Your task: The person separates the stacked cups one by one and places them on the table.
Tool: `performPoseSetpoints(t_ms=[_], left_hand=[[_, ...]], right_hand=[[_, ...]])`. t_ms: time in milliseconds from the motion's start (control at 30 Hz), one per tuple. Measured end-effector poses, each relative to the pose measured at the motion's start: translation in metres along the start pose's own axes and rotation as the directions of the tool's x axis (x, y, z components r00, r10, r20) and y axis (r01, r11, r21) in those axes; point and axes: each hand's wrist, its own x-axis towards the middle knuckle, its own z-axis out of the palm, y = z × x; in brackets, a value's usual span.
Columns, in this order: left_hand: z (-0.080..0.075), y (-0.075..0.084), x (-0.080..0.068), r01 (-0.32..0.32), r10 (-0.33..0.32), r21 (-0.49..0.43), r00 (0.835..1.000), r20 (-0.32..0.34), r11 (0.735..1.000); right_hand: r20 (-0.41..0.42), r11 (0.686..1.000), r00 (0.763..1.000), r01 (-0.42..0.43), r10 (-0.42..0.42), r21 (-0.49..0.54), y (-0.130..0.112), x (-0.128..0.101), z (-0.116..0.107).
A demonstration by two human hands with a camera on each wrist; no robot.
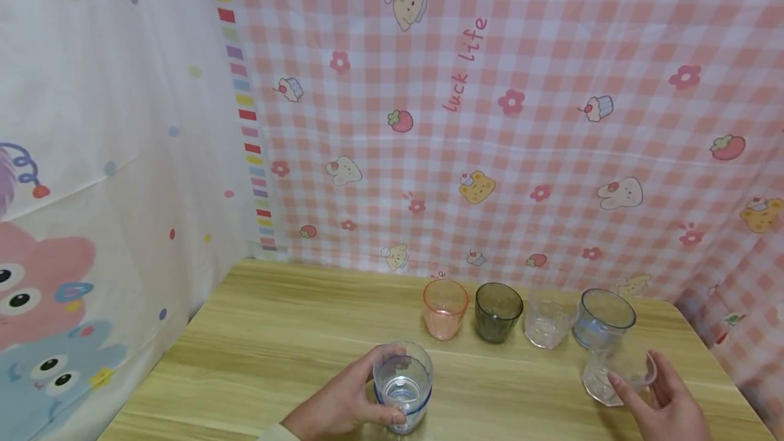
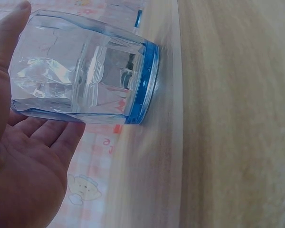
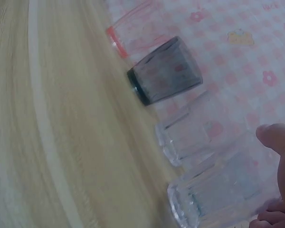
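My left hand (image 1: 346, 400) grips a small stack of two cups, its thumb across the near side. The upper clear cup (image 1: 401, 367) sits nested in a blue-tinted cup (image 2: 143, 85), whose thick blue base shows close to the table in the left wrist view. At the right, my right hand (image 1: 674, 403) holds another clear cup (image 1: 599, 386) by its rim side, thumb in front and fingers behind. That faceted cup (image 3: 183, 204) stands upright, close in front of a blue cup (image 1: 603, 322).
Along the back of the wooden table (image 1: 294, 332) stand a pink-red cup (image 1: 445, 315), a dark green cup (image 1: 499, 315) and a clear cup (image 1: 547, 325), left of the blue one. A pink checked cloth (image 1: 367, 155) hangs behind, a white patterned cloth (image 1: 141, 189) at left.
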Motion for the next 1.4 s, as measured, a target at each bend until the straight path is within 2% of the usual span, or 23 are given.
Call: performPoseSetpoints(t_ms=[100,233,367,467,567,633,733,833,967,1067,1233,1333,1400], left_hand=[[0.000,0.000,0.000,0.006,-0.006,-0.007,1.000,0.001,1.000],[0.000,0.002,0.000,0.005,-0.005,-0.012,1.000,0.006,1.000],[-0.001,-0.001,0.001,-0.004,0.004,-0.015,1.000,0.007,1.000],[-0.001,-0.003,0.001,-0.007,0.007,-0.017,1.000,0.007,1.000],[-0.001,-0.003,0.001,-0.008,0.008,-0.024,1.000,0.010,1.000],[-0.001,-0.002,0.001,-0.012,0.013,-0.027,1.000,0.011,1.000],[-0.001,-0.001,0.001,-0.018,0.019,-0.036,1.000,0.014,0.999],[-0.001,-0.001,0.001,-0.028,0.028,-0.028,1.000,0.010,0.999],[-0.001,0.000,0.001,-0.027,0.027,-0.031,1.000,0.010,0.999],[0.000,0.001,0.001,-0.020,0.020,-0.045,1.000,0.013,0.999],[0.000,0.001,0.000,-0.014,0.015,-0.051,1.000,0.012,0.999],[-0.001,0.000,0.001,-0.021,0.022,-0.053,1.000,0.011,0.998],[-0.001,-0.001,0.001,-0.027,0.028,-0.055,1.000,0.012,0.998]], right_hand=[[-0.028,1.000,0.999,0.018,-0.018,-0.004,-0.004,-0.004,0.000],[-0.109,0.999,0.993,0.042,-0.043,-0.014,-0.010,-0.011,0.001],[-0.247,0.997,0.966,0.073,-0.070,0.000,-0.016,-0.022,0.004],[-0.381,0.992,0.917,0.126,-0.118,-0.005,-0.022,-0.031,0.010],[-0.486,0.977,0.850,0.207,-0.202,-0.044,-0.028,-0.037,0.016],[-0.522,0.963,0.814,0.263,-0.256,-0.062,-0.031,-0.041,0.018],[-0.534,0.939,0.781,0.335,-0.325,-0.081,-0.035,-0.044,0.021],[-0.505,0.934,0.796,0.351,-0.333,-0.063,-0.038,-0.045,0.021],[-0.427,0.953,0.857,0.301,-0.287,-0.037,-0.043,-0.046,0.020],[-0.363,0.958,0.888,0.284,-0.281,-0.047,-0.047,-0.049,0.020],[-0.284,0.950,0.906,0.304,-0.313,-0.077,-0.053,-0.055,0.026],[-0.223,0.935,0.908,0.335,-0.353,-0.117,-0.055,-0.059,0.031],[-0.180,0.918,0.901,0.374,-0.394,-0.136,-0.057,-0.060,0.034]])
